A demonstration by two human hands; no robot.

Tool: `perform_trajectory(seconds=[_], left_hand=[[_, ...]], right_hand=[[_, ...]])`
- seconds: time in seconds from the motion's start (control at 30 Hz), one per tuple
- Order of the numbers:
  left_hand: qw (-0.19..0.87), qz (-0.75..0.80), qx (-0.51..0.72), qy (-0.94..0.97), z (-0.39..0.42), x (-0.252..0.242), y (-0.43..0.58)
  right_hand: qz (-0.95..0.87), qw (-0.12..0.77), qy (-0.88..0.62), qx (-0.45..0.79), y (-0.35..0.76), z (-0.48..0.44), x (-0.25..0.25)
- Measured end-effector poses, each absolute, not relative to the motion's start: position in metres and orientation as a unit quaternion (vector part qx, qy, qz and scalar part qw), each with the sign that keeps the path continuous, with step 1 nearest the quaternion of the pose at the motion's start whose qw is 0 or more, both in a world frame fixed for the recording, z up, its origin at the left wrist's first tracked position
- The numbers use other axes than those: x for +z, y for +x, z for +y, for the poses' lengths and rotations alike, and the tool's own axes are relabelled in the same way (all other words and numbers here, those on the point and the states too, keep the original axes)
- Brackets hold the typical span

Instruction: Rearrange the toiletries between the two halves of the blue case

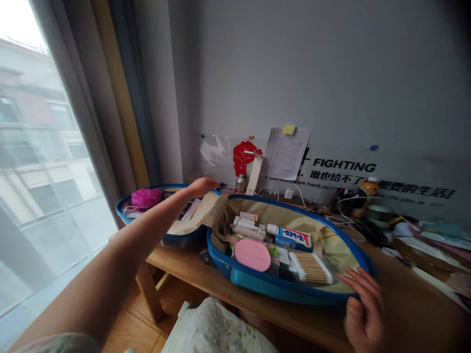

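A blue suitcase lies open with beige lining. My left hand (pixel 202 187) reaches over the left half (pixel 172 239) to its far inner corner, by the beige lining flap (pixel 213 208). Its fingers look pinched together; what they hold, if anything, is hidden. My right hand (pixel 364 304) is open, fingers stretched out at the near right rim of the right half (pixel 279 290). That half holds a pink oval case (pixel 252 255), a pack of cotton swabs (pixel 312 267), a toothpaste box (pixel 295 236) and several white tubes (pixel 248 228). A magenta bath puff (pixel 146 198) lies in the left half.
The suitcase rests on a wooden desk (pixel 401 289) against a grey wall. Behind it stand a metallic bottle (pixel 240 183) and a tall white device (pixel 253 175). An orange-capped bottle (pixel 368 191) and papers (pixel 434 250) lie to the right. A curtained window is at left.
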State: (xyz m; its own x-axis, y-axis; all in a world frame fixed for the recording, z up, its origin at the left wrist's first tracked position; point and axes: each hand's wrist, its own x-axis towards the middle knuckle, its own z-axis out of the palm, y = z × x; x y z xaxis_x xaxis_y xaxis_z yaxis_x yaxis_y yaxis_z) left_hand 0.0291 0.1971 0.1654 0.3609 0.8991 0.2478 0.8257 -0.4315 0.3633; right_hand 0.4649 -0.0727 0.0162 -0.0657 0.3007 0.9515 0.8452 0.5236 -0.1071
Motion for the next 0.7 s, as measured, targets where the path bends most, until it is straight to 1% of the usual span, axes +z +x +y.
perform_trajectory(seconds=[0.13, 0.27, 0.47, 0.7], left_hand=[[0.010, 0.636, 0.120, 0.762, 0.190, 0.159, -0.052], [-0.032, 0.679, 0.032, 0.732, 0.178, 0.138, -0.098], [-0.060, 0.678, -0.040, 0.732, 0.187, 0.110, -0.107], [-0.081, 0.687, -0.066, 0.719, 0.197, 0.099, -0.110]], right_hand=[[-0.687, 0.538, -0.423, -0.245, 0.465, -0.074, 0.017], [-0.692, 0.532, -0.422, -0.246, 0.464, -0.075, 0.017], [-0.690, 0.528, -0.425, -0.253, 0.465, -0.075, 0.017], [-0.688, 0.534, -0.428, -0.241, 0.466, -0.075, 0.015]])
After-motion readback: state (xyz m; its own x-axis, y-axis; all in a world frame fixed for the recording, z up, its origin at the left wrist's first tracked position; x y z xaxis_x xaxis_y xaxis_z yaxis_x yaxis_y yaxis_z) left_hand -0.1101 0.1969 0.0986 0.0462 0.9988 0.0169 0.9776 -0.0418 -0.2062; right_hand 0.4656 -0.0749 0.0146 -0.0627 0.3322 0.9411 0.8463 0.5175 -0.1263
